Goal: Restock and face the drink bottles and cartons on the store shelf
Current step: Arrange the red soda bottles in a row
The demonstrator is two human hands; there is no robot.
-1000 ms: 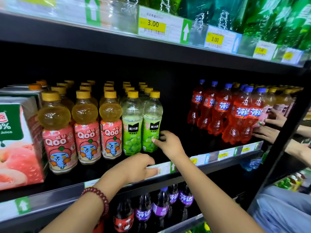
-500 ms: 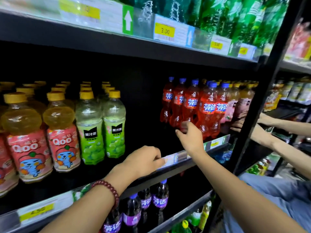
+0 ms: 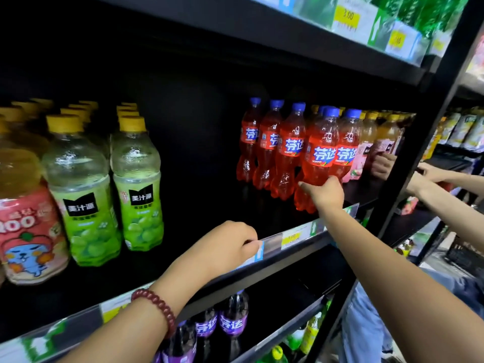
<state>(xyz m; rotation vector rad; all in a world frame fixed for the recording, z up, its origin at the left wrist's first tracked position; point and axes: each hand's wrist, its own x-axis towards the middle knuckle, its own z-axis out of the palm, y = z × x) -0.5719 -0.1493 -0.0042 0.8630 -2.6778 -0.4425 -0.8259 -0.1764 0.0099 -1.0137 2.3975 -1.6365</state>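
Black shelf [image 3: 183, 263], matt board, clear plastic price rail along its front edge. At its left: glossy pear-shaped Qoo bottle [image 3: 25, 213], then ribbed green grape-juice bottles [image 3: 137, 189], yellow caps. Left hand [image 3: 222, 247], fingers curled over the rail. At its right: waisted red soda bottle [image 3: 318, 159], blue cap, gripped low by right hand [image 3: 326, 192]. Beyond the upright, another person's hands [image 3: 424, 176].

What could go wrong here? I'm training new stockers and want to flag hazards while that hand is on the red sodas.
1. The right hand grips the front red soda bottle low on its body; pulling from there could tip it into the tightly packed neighbours.
2. That bottle stands near the shelf edge, so a slip could send it to the floor.
3. Another person's hands work just beside it; arms could collide.
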